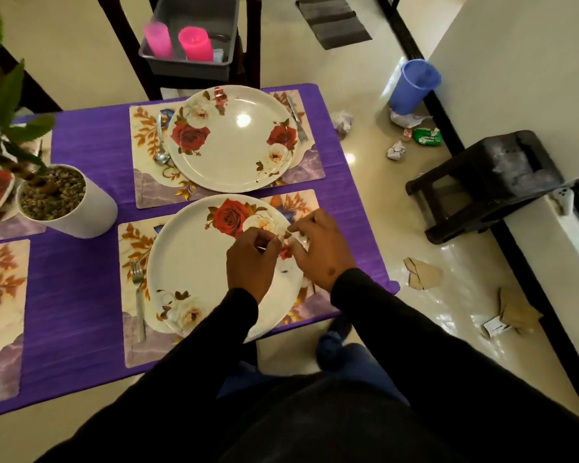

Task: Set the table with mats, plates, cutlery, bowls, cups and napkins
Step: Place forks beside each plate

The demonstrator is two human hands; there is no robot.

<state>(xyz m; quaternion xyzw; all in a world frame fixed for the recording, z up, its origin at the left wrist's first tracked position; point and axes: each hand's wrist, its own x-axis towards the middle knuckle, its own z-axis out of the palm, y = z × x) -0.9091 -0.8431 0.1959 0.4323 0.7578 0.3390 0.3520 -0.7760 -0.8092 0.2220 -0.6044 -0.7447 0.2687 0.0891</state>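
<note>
Both hands hovered over the near plate (194, 262), which sat on its mat (131, 349) at the table's (77, 295) near-right corner. L hand (251, 262) and R hand (318, 248) had fingers curled, pinching something small between them; couldn't tell what. Fork (138, 295) lay left of that plate. Far plate (231, 138) had a spoon (160, 142) left, fork (297, 121) right. Pink cups (194, 43) stood in a grey tub (194, 66) beyond.

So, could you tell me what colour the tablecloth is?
Purple, clearest in the head view: tablecloth.
</note>
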